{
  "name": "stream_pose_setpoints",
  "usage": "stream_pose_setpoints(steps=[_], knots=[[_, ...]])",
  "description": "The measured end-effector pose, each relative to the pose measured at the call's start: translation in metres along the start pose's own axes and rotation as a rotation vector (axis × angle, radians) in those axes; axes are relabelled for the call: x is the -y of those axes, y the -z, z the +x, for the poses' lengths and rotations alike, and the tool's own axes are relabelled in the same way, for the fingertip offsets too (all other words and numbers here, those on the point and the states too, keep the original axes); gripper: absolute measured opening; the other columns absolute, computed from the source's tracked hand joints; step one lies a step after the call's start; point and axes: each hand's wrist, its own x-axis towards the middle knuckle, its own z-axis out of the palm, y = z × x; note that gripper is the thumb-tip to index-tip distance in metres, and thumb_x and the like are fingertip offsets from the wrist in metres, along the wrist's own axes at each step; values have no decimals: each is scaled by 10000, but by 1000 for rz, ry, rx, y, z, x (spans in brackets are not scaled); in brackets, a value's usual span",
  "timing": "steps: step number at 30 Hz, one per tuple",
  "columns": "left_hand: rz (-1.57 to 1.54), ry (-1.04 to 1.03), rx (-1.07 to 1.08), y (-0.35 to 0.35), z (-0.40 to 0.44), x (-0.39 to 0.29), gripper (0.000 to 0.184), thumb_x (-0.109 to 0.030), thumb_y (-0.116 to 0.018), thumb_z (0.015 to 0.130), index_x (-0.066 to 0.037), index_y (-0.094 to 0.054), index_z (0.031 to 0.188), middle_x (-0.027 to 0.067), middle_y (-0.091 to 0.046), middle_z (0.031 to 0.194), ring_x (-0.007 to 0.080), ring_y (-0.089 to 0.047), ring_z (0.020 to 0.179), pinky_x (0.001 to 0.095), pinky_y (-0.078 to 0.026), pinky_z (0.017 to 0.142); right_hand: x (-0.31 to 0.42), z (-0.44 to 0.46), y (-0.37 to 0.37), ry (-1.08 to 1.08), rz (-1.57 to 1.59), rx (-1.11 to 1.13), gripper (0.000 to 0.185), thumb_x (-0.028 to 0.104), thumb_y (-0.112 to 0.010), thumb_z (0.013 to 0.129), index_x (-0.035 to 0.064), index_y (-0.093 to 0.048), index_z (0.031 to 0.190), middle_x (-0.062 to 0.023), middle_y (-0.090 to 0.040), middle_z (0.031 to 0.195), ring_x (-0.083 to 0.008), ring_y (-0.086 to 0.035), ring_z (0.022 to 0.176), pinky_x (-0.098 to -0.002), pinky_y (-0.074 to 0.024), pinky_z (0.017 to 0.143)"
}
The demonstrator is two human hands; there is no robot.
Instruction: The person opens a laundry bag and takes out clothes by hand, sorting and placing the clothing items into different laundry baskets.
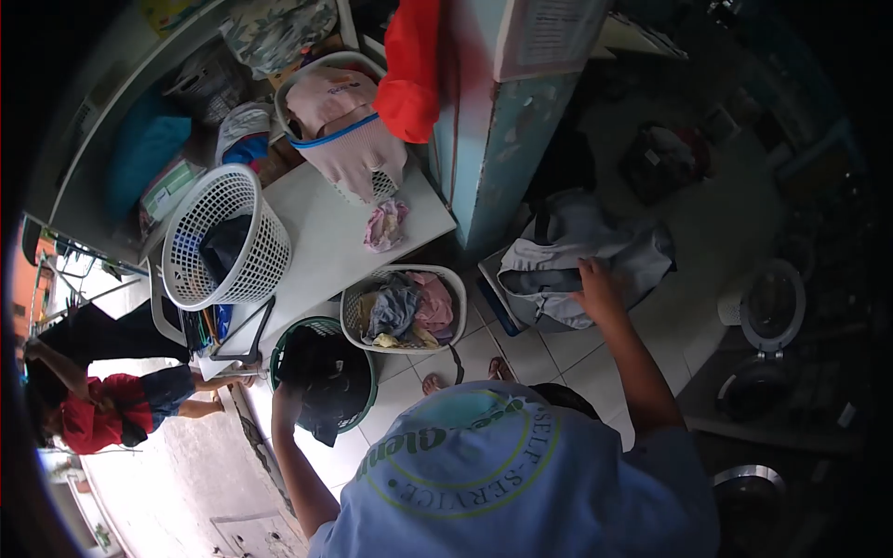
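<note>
My right hand is on a pile of light grey garments, its fingers closed on the edge of a grey garment with a dark band. The pile rests on a container whose shape is mostly hidden. At the left side of a green laundry basket, my left hand is close to dark clothes. Its fingers are dim and blurred against the cloth. Part of the dark clothes hangs over the basket's near rim. Beside it stands a white basket with pink, blue and yellow clothes.
A white table bears a tall white basket, a basket of pink clothes and a small pink cloth. A pillar rises behind. Front-loading washers line the right. A person in red is at left.
</note>
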Motion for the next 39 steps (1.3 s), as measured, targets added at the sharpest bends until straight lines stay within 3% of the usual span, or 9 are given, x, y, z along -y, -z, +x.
stream_pose_setpoints(steps=[2,8,12,17,21,28,30,36,39], knots=[[423,49,-11,13,11,25,465,-296,-605,787,39,-534,1101,218,-611,1000,352,-579,962,377,-443,815,-9,-13,-9,-88,-277,11,408,245,-681,709,109,-573,1079,-70,-568,1027,-236,-533,999,-608,-167,988],[440,-364,18,-32,61,-4,438,-273,-608,807,-1,-520,1140,204,-568,1093,339,-551,1008,383,-432,854,-14,-24,-25,-131,-313,106,103,166,-576,761,105,-645,806,-48,-566,922,-238,-543,930,-622,-132,1000],[372,-505,427,-111,59,-87,438,-271,-626,808,-31,-517,1158,173,-584,1063,314,-564,987,363,-443,834,-21,-31,-25,-101,-303,-6,161,132,-528,766,95,-665,689,-68,-576,880,-239,-548,888,-601,-147,1008],[223,-850,688,-202,19,-208,385,-243,-616,814,-46,-535,1133,178,-585,1041,307,-560,989,353,-436,838,-18,-35,26,-276,-175,80,173,243,-594,775,97,-683,747,-98,-515,1137,-290,-450,1073,-613,-158,981],[84,-1114,804,-292,2,-269,344,-211,-595,807,-32,-540,1096,196,-592,983,345,-564,934,388,-444,803,-43,-14,45,-318,-185,-392,240,285,-633,766,148,-644,962,-117,-285,1361,-344,-297,1205,-631,-169,961],[102,-942,736,-458,3,-365,297,-145,-546,818,-30,-553,1092,188,-568,1089,350,-525,1027,382,-417,878,-123,40,66,-385,-17,-266,494,26,-638,710,175,-528,1168,-177,-231,1361,-347,-405,1120,-487,-367,898],[33,-1039,137,-499,21,-372,401,-218,-555,818,-41,-503,1174,208,-509,1185,374,-458,1116,391,-361,952,-152,49,74,-271,111,-268,571,-60,-586,688,143,-480,1212,-179,-328,1278,-360,-465,1026,-423,-431,847],[243,-873,439,-499,14,-424,616,-350,-575,803,-54,-362,1300,210,-378,1319,341,-322,1248,370,-286,1020,-192,52,107,-59,382,-115,730,-158,-489,643,29,-298,1322,-230,-369,1206,-395,-452,1048,-386,-424,855],[511,-763,320,-579,-1,-387,667,-383,-607,753,-171,-340,1327,201,-187,1410,461,-185,1271,566,-317,939,-192,53,110,31,462,-67,726,-150,-483,644,-19,-263,1323,-250,-378,1194,-416,-455,1043,-392,-418,863]])
